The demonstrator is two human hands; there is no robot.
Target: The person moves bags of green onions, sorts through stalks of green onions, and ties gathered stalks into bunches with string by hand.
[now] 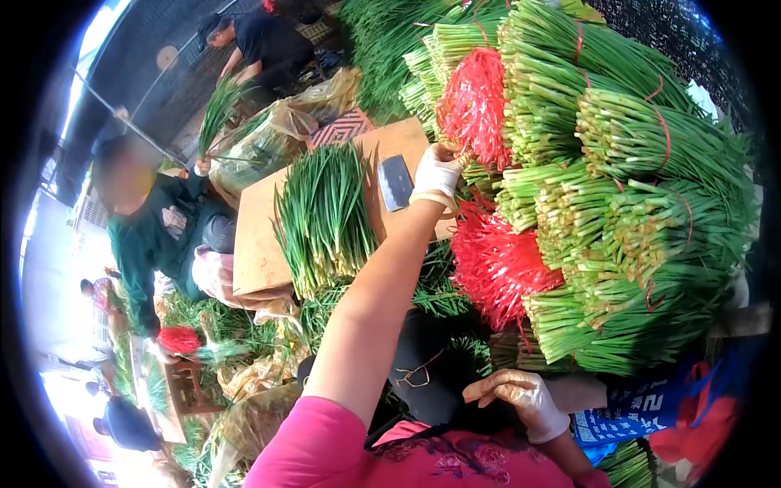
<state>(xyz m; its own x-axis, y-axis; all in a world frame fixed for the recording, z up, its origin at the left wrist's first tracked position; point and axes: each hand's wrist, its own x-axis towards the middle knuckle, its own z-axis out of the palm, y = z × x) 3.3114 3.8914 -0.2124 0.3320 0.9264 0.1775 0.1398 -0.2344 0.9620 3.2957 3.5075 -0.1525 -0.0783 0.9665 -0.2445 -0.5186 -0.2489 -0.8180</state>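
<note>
My left hand point(439, 172), in a whitish glove, reaches out with its fingertips pinched at the edge of a hanging bunch of red plastic ties point(476, 110). Below it is a second red bunch point(500, 264). My right hand point(521, 400), also gloved, is near my body, its fingers loosely bent and apart from the thumb, with nothing visible in it. A loose pile of green stalks point(325, 215) lies on a wooden board point(260, 236), left of my left forearm. A dark phone point(395, 183) lies on the board beside my left hand.
Tied green bundles point(626, 220) are stacked high on the right. A person in dark green point(167, 236) sits across the board, holding some stalks point(218, 114). Another person point(272, 49) bends over farther back. A blue printed bag point(643, 411) is at the lower right.
</note>
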